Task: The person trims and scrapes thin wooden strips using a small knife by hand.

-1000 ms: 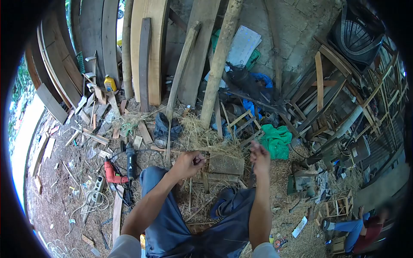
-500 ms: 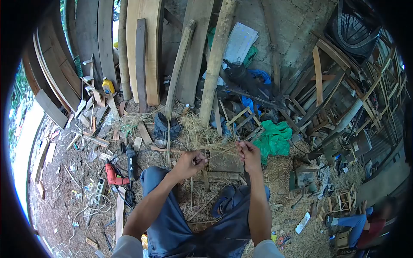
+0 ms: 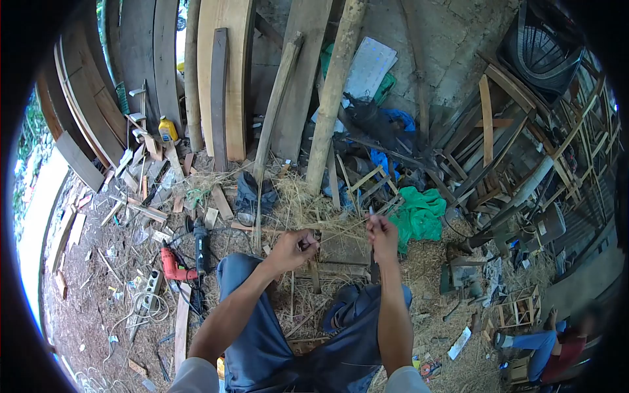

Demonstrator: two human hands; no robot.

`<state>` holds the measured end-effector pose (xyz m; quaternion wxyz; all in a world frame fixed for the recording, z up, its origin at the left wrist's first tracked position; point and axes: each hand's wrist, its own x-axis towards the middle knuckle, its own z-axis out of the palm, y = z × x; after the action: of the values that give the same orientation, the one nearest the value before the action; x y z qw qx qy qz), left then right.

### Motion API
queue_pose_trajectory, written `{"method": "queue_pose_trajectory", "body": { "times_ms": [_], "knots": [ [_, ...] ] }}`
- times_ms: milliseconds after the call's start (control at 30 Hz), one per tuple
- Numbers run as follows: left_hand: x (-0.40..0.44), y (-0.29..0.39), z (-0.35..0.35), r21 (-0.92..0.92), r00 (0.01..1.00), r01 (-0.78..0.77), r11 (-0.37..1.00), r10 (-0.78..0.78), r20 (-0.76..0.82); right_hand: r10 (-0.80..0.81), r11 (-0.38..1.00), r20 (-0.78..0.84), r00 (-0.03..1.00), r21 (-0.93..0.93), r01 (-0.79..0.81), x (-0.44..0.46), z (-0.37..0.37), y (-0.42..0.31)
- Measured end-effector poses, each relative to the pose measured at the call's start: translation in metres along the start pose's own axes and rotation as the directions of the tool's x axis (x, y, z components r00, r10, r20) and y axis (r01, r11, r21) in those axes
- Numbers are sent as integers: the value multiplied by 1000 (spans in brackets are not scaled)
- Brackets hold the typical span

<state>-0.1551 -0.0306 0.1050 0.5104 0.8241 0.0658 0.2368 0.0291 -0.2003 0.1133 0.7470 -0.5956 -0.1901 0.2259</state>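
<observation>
My left hand (image 3: 292, 251) is closed in a pinch above the left knee. A thin pale strip seems to show at its fingertips, too fine to make out well. My right hand (image 3: 383, 237) is closed around a slim knife-like tool (image 3: 375, 269). Its dark end hangs below the fist and a small pale tip sticks up above the fingers. The hands are apart, over a low wooden board (image 3: 344, 246) with loose straw-like shavings (image 3: 303, 200) beyond it.
A red drill (image 3: 174, 264), a dark power tool (image 3: 200, 247) and a power strip (image 3: 153, 288) lie left. A green plastic bag (image 3: 420, 211) is right of my right hand. Planks (image 3: 226, 78) lean ahead. Another person (image 3: 557, 344) sits at the lower right.
The tool's pale tip now shows above my right fist, which has turned slightly. My left hand has barely moved. The view has shifted a little.
</observation>
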Motion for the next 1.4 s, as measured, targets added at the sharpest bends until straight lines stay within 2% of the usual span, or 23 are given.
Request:
{"method": "queue_pose_trajectory", "body": {
  "times_ms": [67, 167, 267, 333, 400, 500, 567, 633, 700, 733, 767, 867, 900, 967, 1033, 1133, 1233, 1267, 1300, 1367, 1400],
  "knots": [
    [0, 5, -6, -44, 989, 144, 989, -143, 28, 24, 999, 2, 1000, -27, -23, -3, 3, 0],
    [0, 5, -1, -43, 996, 80, 996, -79, 30, 1, 999, -90, 996, 42, 3, 12, -9, -10],
    [-1, 7, 1, -3, 999, 14, 1000, -14, 30, -47, 999, -79, 996, 3, 48, 10, -5, -2],
    [-3, 2, 0, -26, 1000, 20, 999, -19, 19, -88, 996, -50, 995, -32, 86, 11, -3, 0],
    [0, 1, -2, -48, 1000, 16, 999, -16, 11, -128, 992, -100, 987, -17, 127, 24, -8, -1],
    [-7, -4, -5, -55, 993, 90, 994, -86, 80, -155, 987, -198, 968, 8, 160, 24, -25, 6],
    [-7, -12, -5, 7, 1000, 4, 1000, -4, 17, -129, 989, -237, 963, 41, 143, 26, -41, -7],
    [-4, -13, -7, -28, 999, 31, 999, -32, -12, -100, 988, -265, 959, 84, 126, 25, -40, -13],
    [-3, -13, -5, -66, 997, 69, 995, -72, -31, -38, 987, -197, 980, 147, 67, 9, -38, -6],
    [-1, -10, -4, -147, 989, 120, 982, -131, -64, -34, 987, -201, 979, 149, 65, 1, -28, -7],
    [2, -7, -3, -227, 978, 165, 960, -189, -90, -6, 995, -117, 993, 103, 18, -8, -14, -5],
    [5, 0, 1, -163, 979, 176, 971, -190, -73, 99, 995, 102, 990, 1, -100, -33, 35, 3],
    [5, 0, 4, -160, 980, 178, 971, -190, -64, 100, 995, 94, 991, 6, -101, -36, 45, 9],
    [4, -1, 8, -80, 991, 108, 991, -113, -66, 168, 985, 238, 957, -3, -172, -37, 56, 16],
    [3, 0, 9, -138, 990, 121, 983, -129, -49, 148, 985, 234, 961, 54, -165, -28, 46, 12],
    [0, -2, 5, -244, 985, 166, 956, -171, 1, 76, 995, -32, 997, 72, -74, -6, 15, 4],
    [2, -4, 3, -283, 975, 223, 933, -218, 48, 97, 988, 22, 995, 120, -99, -11, 12, -3],
    [3, -5, 3, -276, 968, 251, 928, -244, 61, 91, 992, 119, 989, 81, -101, -17, 16, 2],
    [5, -3, 2, -275, 967, 253, 927, -246, 62, 93, 991, 118, 989, 82, -103, -21, 25, 4],
    [7, 4, 2, -281, 956, 295, 913, -279, 95, 238, 970, 241, 941, -12, -242, -33, 43, 4],
    [6, 3, 3, -280, 953, 302, 911, -286, 98, 188, 982, 220, 957, -50, -181, -34, 45, -1]
  ]
}}
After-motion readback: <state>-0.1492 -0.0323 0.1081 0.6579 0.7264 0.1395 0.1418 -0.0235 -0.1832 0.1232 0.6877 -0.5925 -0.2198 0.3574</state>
